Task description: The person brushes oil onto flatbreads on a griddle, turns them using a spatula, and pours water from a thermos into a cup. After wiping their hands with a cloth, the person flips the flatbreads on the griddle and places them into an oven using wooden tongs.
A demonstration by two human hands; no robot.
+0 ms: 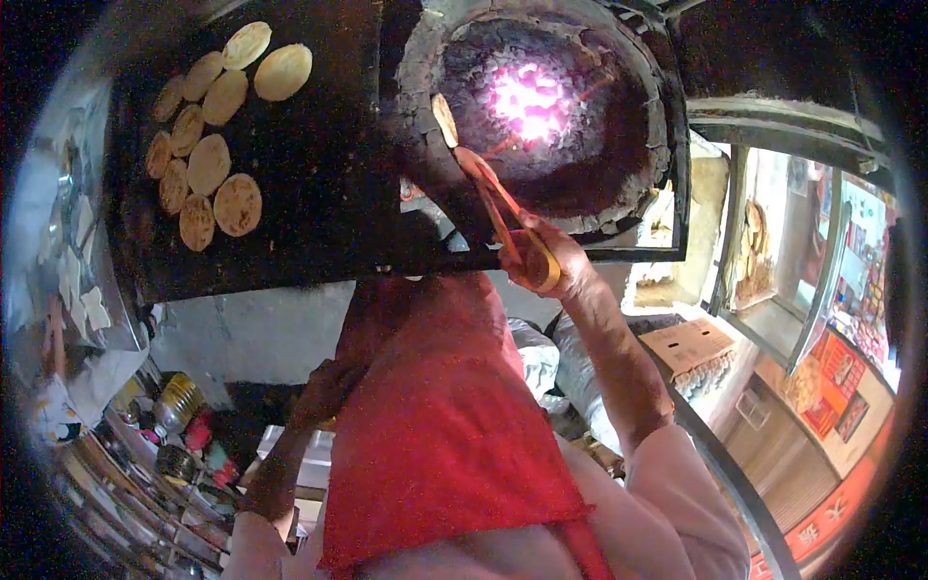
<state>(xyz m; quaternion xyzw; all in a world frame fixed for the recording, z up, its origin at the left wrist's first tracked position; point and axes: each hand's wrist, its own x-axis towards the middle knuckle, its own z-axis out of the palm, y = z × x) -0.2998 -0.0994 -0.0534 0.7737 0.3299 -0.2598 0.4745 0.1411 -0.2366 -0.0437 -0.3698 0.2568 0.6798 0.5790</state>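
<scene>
My right hand (546, 259) is closed round the handle end of a pair of tongs (495, 205). The tongs reach over the near rim of a round oven (418, 72), and their tips meet a flatbread (444, 120) seen nearly edge-on by the oven's left inner wall. Pink-white coals (530, 101) glow inside the oven. My left hand (340, 379) hangs low beside the red apron (445, 416), in shadow, and its fingers are hard to make out. Several round, browned flatbreads (209, 164) lie on the dark flat griddle (319, 193) to the left.
A straight metal edge (280, 288) runs along the front of the griddle. At the right, a cardboard box (688, 346) stands below a window frame (773, 319). Low on the left are a yellowish plastic bottle (179, 403) and other clutter.
</scene>
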